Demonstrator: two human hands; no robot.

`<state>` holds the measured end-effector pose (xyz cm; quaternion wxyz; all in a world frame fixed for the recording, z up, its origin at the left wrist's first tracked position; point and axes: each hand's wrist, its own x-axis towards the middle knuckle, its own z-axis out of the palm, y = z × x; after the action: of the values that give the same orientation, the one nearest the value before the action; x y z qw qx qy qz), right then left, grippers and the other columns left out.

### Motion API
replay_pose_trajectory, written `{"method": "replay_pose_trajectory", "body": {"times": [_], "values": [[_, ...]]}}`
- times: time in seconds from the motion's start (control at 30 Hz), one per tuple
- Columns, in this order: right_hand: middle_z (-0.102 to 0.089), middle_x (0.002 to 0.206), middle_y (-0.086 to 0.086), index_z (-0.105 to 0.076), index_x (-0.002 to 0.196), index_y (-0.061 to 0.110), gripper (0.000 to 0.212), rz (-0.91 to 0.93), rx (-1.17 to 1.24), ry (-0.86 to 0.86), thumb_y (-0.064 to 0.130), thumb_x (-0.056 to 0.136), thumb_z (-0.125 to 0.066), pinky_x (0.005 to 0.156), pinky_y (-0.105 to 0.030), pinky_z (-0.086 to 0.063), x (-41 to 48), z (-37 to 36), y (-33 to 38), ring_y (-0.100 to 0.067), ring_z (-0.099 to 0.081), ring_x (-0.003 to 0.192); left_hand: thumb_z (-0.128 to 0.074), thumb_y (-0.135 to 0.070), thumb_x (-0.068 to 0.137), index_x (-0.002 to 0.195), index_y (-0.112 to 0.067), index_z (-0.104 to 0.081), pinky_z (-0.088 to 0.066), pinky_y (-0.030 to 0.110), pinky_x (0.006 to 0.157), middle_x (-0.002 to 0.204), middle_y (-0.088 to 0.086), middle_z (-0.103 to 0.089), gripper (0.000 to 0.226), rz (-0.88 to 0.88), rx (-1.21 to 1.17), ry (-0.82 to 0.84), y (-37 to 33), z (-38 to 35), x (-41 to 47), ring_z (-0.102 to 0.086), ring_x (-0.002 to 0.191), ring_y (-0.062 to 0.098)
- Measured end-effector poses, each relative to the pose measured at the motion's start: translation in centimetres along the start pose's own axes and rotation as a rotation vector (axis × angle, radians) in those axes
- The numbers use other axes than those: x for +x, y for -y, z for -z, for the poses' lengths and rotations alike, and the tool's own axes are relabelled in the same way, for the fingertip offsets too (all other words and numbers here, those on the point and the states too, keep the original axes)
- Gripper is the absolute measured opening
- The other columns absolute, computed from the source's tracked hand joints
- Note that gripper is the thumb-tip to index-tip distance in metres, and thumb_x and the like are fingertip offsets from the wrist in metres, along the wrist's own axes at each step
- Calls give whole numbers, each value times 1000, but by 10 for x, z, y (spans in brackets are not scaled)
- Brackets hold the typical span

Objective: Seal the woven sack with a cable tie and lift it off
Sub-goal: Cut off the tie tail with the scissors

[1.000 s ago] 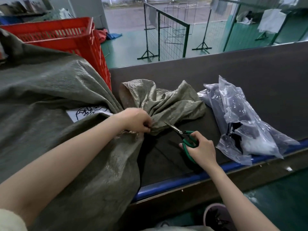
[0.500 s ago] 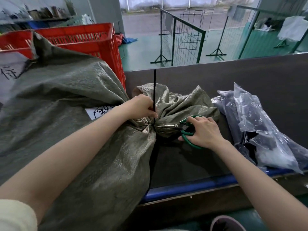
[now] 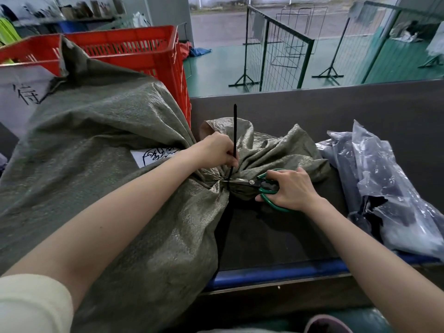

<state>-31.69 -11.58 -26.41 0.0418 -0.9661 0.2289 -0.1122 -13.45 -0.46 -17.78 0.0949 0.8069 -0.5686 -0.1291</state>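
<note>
A big grey-green woven sack (image 3: pixel 115 145) lies across the dark table, its neck bunched at the middle. A black cable tie (image 3: pixel 234 131) circles the neck, and its long tail stands straight up. My left hand (image 3: pixel 217 151) pinches that tail just above the neck. My right hand (image 3: pixel 289 188) holds green-handled scissors (image 3: pixel 249 181) flat, their blades at the tail's base where it leaves the neck. The sack's loose mouth (image 3: pixel 269 150) spreads out behind the scissors.
A red plastic crate (image 3: pixel 134 49) stands behind the sack at the left. Crumpled clear plastic bags (image 3: pixel 384 188) lie at the table's right. A blue padded edge (image 3: pixel 276 272) runs along the table's front. Wire fence panels (image 3: pixel 276 51) stand on the green floor beyond.
One second ago the scissors were away from the neck and no tail stood up. My left hand has since raised the tie's tail, and my right hand has brought the blades to its base.
</note>
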Motion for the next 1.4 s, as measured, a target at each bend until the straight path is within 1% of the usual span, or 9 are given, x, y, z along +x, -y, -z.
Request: {"method": "replay_pose_trajectory", "body": {"times": [0.3, 0.67, 0.77, 0.87, 0.97, 1.07, 1.23, 1.33, 1.4], "values": [[-75, 82, -6, -65, 86, 16, 60, 71, 7, -29, 71, 63, -64, 66, -27, -32, 5, 0, -1, -29, -69, 87, -70, -24, 80, 96, -9, -75, -51, 34, 91, 98, 9, -73, 23, 28, -83, -48, 5, -2, 2, -65, 97, 21], [-62, 63, -6, -51, 69, 19, 52, 57, 66, 121, 70, 69, -60, 66, -26, -31, 6, -1, 2, -30, -66, 79, -71, -25, 79, 92, -10, -76, -52, 33, 91, 97, 8, -74, 21, 54, -104, -55, 8, -2, 5, -67, 96, 19], [-70, 76, -13, -64, 82, 10, 52, 66, 19, 129, 62, 77, -56, 67, -30, -36, 7, -1, 5, -34, -66, 86, -71, -25, 79, 93, -8, -76, -52, 34, 91, 97, 9, -74, 23, 54, -119, -46, 9, -2, 5, -67, 96, 20], [-72, 95, -17, -65, 98, 9, 46, 67, -58, 155, 52, 84, -52, 77, -33, -43, 7, 0, 8, -35, -64, 97, -70, -24, 80, 93, -9, -76, -51, 34, 92, 97, 9, -74, 21, 46, -130, -51, 9, -1, 3, -66, 96, 18], [-71, 102, -17, -62, 103, 9, 44, 47, -106, 187, 47, 88, -49, 82, -34, -43, 6, 0, 8, -35, -62, 101, -68, -21, 82, 94, -8, -75, -47, 21, 82, 97, 8, -74, 20, 48, -193, -96, 8, 2, 1, -62, 86, 11], [-71, 101, -16, -63, 100, 9, 41, 1, -89, 152, 46, 87, -49, 80, -34, -43, 3, 6, 4, -35, -63, 100, -66, -20, 83, 95, -8, -75, -38, 11, 74, 95, 5, -73, 20, 37, -214, -137, 7, 5, 3, -56, 83, 4], [-72, 97, -16, -65, 96, 11, 39, -185, -44, 50, 46, 84, -54, 76, -33, -44, -14, 15, -7, -35, -64, 99, -63, -21, 86, 97, -8, -72, -44, 18, 77, 87, 2, -68, 19, -2, -287, -215, -2, 5, 8, -58, 80, 8], [-72, 89, -20, -65, 85, 8, 39, -376, 64, -38, 46, 83, -58, 72, -36, -45, -33, 13, -17, -39, -64, 93, -61, -23, 88, 97, -9, -71, -45, 12, 68, 80, -3, -64, 19, -119, -240, -128, -15, -3, 8, -53, 64, -3], [-71, 83, -23, -65, 77, 6, 42, -507, 135, -85, 47, 82, -60, 69, -37, -46, -47, 10, -22, -42, -64, 88, -59, -23, 89, 100, -12, -71, -50, 23, 78, 83, -1, -68, 19, -204, -171, -35, -27, -14, 9, -58, 66, -2]]}}
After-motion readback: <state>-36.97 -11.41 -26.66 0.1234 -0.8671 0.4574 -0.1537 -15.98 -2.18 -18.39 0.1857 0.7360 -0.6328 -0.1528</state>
